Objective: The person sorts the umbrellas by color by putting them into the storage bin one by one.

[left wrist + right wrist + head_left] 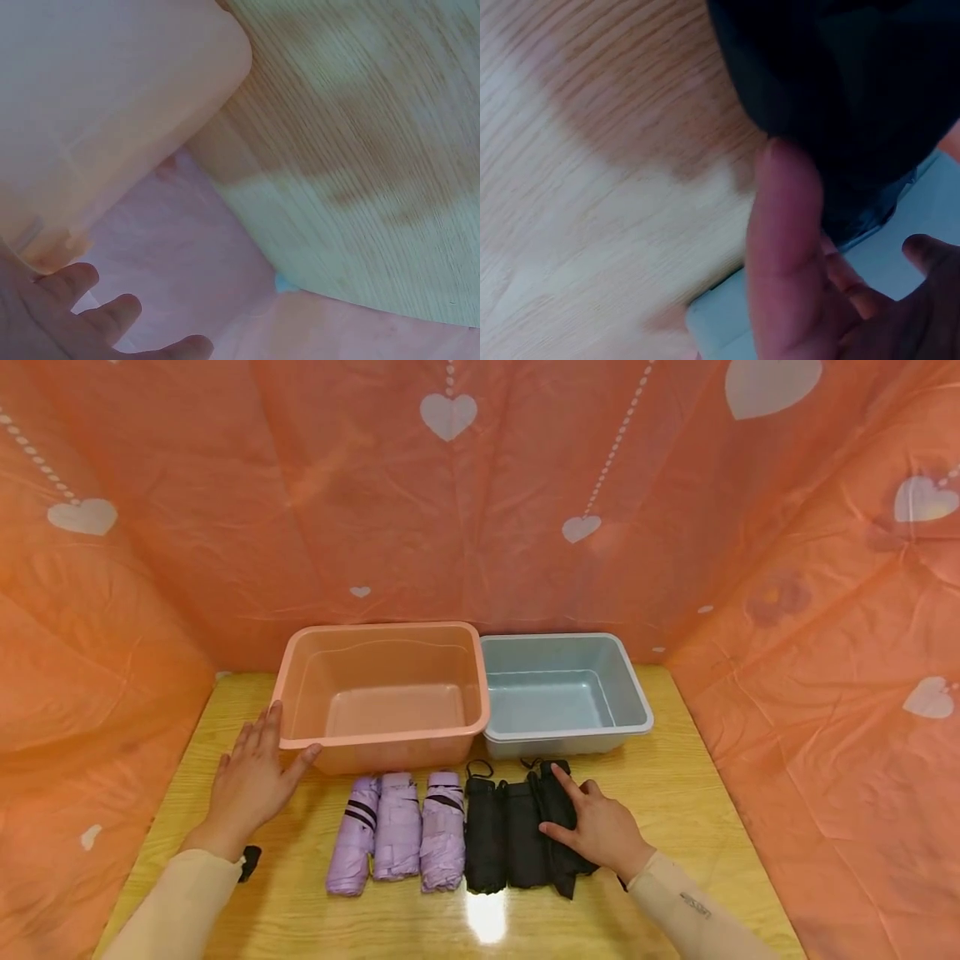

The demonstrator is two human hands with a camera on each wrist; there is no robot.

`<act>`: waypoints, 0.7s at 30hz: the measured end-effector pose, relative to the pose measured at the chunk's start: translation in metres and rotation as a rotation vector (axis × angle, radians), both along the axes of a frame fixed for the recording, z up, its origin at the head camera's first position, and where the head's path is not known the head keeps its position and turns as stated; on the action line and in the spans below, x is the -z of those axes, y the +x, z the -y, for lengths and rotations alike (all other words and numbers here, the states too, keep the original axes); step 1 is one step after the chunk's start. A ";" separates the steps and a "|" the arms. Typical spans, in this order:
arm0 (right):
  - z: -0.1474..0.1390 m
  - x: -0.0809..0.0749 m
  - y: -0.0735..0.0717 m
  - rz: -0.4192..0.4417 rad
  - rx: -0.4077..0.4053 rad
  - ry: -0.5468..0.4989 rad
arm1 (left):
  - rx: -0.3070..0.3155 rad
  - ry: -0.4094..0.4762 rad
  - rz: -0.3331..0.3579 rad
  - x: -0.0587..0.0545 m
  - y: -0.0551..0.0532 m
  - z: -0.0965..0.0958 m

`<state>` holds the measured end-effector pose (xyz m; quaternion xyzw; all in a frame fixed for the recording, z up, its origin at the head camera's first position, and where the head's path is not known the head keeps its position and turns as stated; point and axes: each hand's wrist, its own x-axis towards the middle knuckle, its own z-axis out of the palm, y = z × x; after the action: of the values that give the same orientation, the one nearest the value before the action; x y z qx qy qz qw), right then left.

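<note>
My left hand [251, 785] is at the front left corner of the orange bin [382, 752], fingers stretched out and spread against its rim. In the left wrist view, several of its fingers [112, 319] show beside the bin. My right hand [603, 827] lies over the rightmost black folded umbrella [557, 793]. Its index finger extends along the umbrella and the thumb reaches the left side. The right wrist view shows the thumb [787, 247] against the edge of the dark fabric. Two more black folded umbrellas [486, 839] lie alongside, left of that hand.
Three purple folded umbrellas [397, 835] lie in the same row, left of the black ones. A grey bin [566, 739] stands right of the orange one at the back of the wooden table [300, 918]. Orange cloth with white hearts [510, 577] hangs behind and at both sides.
</note>
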<state>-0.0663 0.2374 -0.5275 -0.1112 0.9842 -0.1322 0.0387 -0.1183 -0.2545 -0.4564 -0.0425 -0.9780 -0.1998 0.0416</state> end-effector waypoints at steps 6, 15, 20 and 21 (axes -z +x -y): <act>0.001 0.003 -0.004 0.003 -0.002 0.004 | -0.002 0.014 0.026 -0.002 0.000 -0.001; 0.000 0.007 -0.009 0.052 -0.007 -0.023 | 0.000 0.006 0.038 -0.005 0.002 -0.001; -0.001 0.006 -0.012 0.099 0.003 -0.048 | 0.009 -0.009 0.055 -0.007 0.002 0.000; -0.001 0.005 -0.012 0.115 0.012 -0.055 | 0.012 -0.012 0.061 -0.008 0.001 0.001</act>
<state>-0.0782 0.2386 -0.5321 -0.0986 0.9770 -0.1656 0.0913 -0.1169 -0.2550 -0.4489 -0.0424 -0.9797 -0.1955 0.0106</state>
